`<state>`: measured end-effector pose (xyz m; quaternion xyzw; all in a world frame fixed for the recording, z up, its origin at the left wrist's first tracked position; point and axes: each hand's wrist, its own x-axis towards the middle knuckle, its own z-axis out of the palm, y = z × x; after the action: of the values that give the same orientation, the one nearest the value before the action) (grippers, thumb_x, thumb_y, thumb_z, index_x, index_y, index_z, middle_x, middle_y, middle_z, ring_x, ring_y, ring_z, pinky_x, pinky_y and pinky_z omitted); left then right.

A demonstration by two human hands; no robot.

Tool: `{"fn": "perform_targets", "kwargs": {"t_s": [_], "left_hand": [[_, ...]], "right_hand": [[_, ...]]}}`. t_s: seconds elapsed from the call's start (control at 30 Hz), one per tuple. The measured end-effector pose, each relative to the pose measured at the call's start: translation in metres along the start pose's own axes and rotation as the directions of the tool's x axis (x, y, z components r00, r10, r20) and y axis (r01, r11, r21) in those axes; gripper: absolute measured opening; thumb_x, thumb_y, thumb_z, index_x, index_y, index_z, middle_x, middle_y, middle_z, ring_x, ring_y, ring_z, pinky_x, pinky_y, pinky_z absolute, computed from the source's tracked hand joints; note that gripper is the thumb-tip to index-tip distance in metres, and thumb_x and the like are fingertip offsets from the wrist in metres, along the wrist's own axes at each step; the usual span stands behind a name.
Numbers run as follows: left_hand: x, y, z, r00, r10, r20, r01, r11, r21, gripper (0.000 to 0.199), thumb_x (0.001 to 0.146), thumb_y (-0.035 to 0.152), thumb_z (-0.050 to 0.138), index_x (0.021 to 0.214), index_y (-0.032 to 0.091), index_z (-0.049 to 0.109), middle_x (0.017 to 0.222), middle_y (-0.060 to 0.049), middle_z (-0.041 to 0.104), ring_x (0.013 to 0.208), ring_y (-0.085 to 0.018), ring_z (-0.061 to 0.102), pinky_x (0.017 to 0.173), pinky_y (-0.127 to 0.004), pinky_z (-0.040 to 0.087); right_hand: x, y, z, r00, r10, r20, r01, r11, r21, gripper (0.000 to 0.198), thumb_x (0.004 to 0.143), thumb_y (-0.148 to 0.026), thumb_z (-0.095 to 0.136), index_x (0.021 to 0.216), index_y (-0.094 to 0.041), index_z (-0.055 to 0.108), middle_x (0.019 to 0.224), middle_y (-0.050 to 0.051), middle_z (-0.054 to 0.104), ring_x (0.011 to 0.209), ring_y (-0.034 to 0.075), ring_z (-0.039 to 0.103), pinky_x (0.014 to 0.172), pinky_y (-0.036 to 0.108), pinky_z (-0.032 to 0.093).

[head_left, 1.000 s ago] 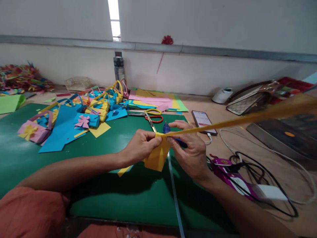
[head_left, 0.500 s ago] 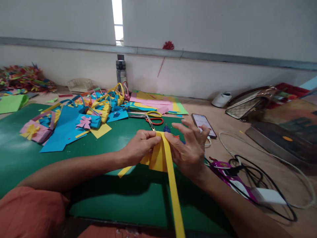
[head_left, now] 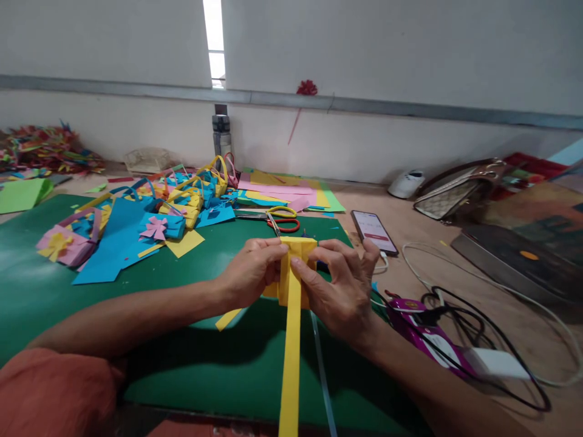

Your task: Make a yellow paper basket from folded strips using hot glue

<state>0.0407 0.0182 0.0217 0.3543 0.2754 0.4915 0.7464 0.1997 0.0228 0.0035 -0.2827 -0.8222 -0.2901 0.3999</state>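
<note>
Both hands hold a small folded yellow paper piece [head_left: 299,247] above the green mat. My left hand [head_left: 252,270] is closed, pinching its left edge between thumb and fingers. From the right, my right hand [head_left: 346,288] grips the other edge, its thumb pressed on a long yellow paper strip [head_left: 291,364]. This strip lies along the front of the folded piece and hangs toward me. Another short yellow strip [head_left: 228,318] shows below my left hand. Scissors [head_left: 282,220] with yellow and red handles lie just beyond the hands.
Small paper baskets [head_left: 189,200] and blue sheets [head_left: 109,243] lie at left on the green mat [head_left: 191,370]. A phone [head_left: 374,232], power strip [head_left: 428,334] and cables are at right. A thin translucent stick [head_left: 323,376] shows below my right hand. A bottle [head_left: 221,136] stands behind.
The long strip's hanging end has swung left. My right thumb has moved left onto the strip, and the right fingers have curled in around the edge. The translucent stick has come into view.
</note>
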Motion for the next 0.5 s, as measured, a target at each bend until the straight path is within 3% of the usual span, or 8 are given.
{"fn": "perform_targets", "kwargs": {"t_s": [0.27,0.5], "left_hand": [[-0.001,0.009,-0.001,1.000,-0.013,-0.015,0.014,0.999,0.041,0.017,0.072,0.024,0.059,0.083,0.011,0.062,0.071,-0.004,0.062,0.059,-0.013,0.059,0.057,-0.024,0.048],[0.004,0.010,-0.006,1.000,-0.005,-0.020,0.007,0.998,0.065,0.019,0.069,0.026,0.068,0.081,0.011,0.064,0.070,-0.002,0.062,0.056,-0.010,0.059,0.052,-0.020,0.046]], "right_hand": [[-0.004,-0.004,0.002,0.998,-0.055,-0.016,0.056,0.995,0.077,0.018,0.078,-0.012,0.054,0.089,-0.023,0.064,0.079,0.002,0.058,0.095,0.020,0.054,0.099,0.053,0.023],[-0.004,-0.006,0.000,0.994,-0.106,0.033,0.104,0.993,0.051,0.017,0.080,-0.012,0.052,0.087,-0.024,0.063,0.089,-0.001,0.067,0.103,0.021,0.053,0.100,0.052,0.019]]}}
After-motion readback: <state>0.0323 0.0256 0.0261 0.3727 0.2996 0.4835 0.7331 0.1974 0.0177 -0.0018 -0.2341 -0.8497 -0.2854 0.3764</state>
